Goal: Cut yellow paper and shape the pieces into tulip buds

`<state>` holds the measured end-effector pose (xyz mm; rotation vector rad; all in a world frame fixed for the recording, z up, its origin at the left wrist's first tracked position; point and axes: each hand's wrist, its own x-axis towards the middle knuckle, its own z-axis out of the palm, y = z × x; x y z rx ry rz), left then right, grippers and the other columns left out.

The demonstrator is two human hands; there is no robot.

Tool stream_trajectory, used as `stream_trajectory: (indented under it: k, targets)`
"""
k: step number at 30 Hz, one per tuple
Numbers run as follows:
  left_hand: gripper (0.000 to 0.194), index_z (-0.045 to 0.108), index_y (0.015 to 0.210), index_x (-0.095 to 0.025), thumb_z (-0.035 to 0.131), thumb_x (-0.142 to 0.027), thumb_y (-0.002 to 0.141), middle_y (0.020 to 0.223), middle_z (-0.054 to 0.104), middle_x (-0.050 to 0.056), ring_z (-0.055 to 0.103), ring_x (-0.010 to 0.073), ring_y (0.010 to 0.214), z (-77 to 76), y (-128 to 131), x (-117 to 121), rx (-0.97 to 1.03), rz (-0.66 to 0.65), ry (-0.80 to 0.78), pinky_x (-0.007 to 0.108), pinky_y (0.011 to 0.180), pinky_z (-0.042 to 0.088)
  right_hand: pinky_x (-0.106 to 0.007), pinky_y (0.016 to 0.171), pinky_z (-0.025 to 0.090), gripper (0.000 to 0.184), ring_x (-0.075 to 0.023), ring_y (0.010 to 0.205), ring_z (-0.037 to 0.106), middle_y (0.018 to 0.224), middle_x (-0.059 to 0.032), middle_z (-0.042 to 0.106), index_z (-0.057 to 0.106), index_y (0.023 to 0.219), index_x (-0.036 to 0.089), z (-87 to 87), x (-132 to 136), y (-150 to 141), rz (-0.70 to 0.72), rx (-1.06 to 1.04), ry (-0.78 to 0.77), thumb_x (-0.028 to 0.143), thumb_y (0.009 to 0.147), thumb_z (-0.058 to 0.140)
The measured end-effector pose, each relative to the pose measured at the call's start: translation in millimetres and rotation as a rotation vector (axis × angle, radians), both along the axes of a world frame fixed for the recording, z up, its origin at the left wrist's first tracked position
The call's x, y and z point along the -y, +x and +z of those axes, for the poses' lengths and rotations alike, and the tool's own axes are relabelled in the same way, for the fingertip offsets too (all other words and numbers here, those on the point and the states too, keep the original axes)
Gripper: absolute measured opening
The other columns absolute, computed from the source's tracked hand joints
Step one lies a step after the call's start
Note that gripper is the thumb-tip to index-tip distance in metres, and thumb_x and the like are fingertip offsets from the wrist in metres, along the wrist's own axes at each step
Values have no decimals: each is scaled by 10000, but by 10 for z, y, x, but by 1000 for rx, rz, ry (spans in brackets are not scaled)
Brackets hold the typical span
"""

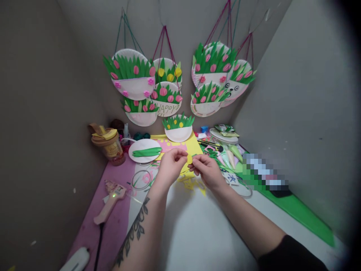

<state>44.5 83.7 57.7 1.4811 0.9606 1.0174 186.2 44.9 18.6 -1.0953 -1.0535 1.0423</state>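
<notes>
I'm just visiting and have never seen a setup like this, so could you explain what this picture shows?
There is no robot here: these are a person's bare hands, seen by a camera worn on that person's head, looking forward and down. The left hand and right hand pinch a small yellow piece between their fingertips. On the table lie a white plate bearing green strips, a yellow sheet and, at the left, a glue gun with a green light. Beyond hang decorated half-plate baskets.
</notes>
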Motion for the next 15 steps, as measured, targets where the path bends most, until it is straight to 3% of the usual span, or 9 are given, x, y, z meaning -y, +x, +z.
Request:
stream_trajectory:
  k: [8, 15]
  targets:
    - [141, 624, 835, -139, 605, -197, 709, 713, 647, 20, 597, 116, 641, -68, 18, 6, -24, 16, -10, 210, 574, 449, -194, 414, 338, 304, -98, 493, 535, 615, -23, 662, 651, 715, 166, -22, -40, -5, 49, -122, -44, 450, 653, 739]
    - [128, 624, 812, -148, 597, -191, 695, 709, 651, 20, 610, 125, 628, 55, 65, 133, -33, 91, 44, 222, 576, 469, -195, 413, 344, 293, -107, 508, 545, 612, -18, 648, 663, 735, 167, 25, 6, 17, 84, -134, 13, 448, 672, 716]
